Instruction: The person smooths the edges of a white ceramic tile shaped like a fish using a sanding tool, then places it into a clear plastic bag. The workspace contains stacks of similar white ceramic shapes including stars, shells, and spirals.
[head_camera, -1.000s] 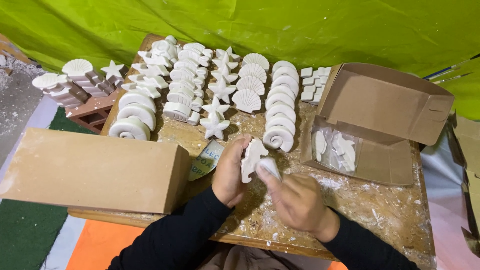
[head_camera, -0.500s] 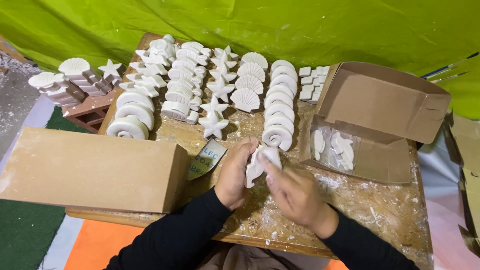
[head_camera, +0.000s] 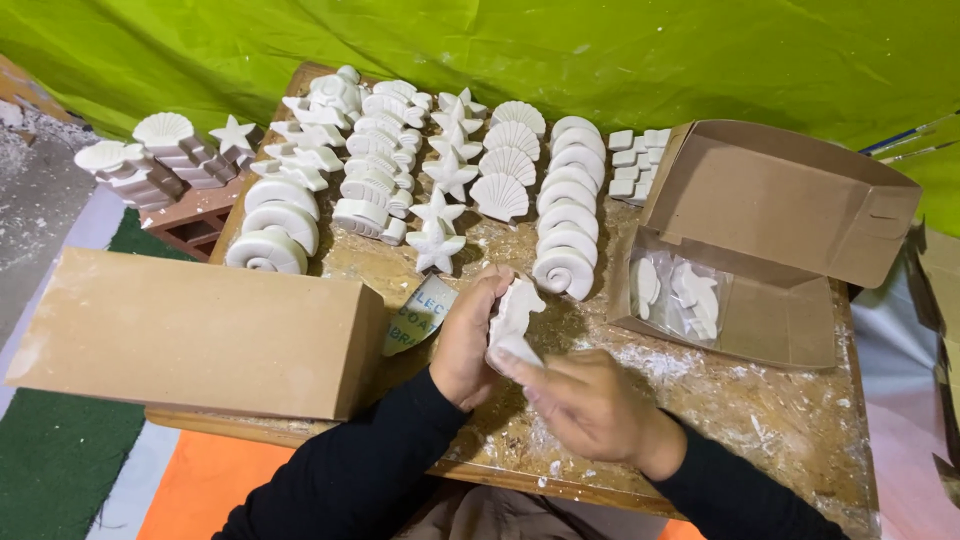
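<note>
- My left hand (head_camera: 468, 340) is closed around a white plaster figure (head_camera: 516, 312), thumb on one side and fingers behind it, and holds it just above the counter (head_camera: 780, 430).
- My right hand (head_camera: 590, 405) pinches a small white piece (head_camera: 515, 350) between thumb and fingers and presses it on the lower end of the figure.
- The figure is just in front of the row of spiral shells (head_camera: 566, 215), and near the open cardboard box (head_camera: 770, 260), on its left side.
- In this box lie some flat white pieces in a clear bag (head_camera: 680, 295).
- A closed brown box (head_camera: 200, 330) stands on the left of my hands, well apart from the figure.
- I think the plaster is brittle. If I press too hard, a thin part of the figure can break.
- The counter is full of white dust and crumbs, so my fingers can slip and the figure can fall on the spiral shells.
- My elbows are near the counter edge; a sudden move can push the starfish (head_camera: 437, 245) out of its row.
</note>
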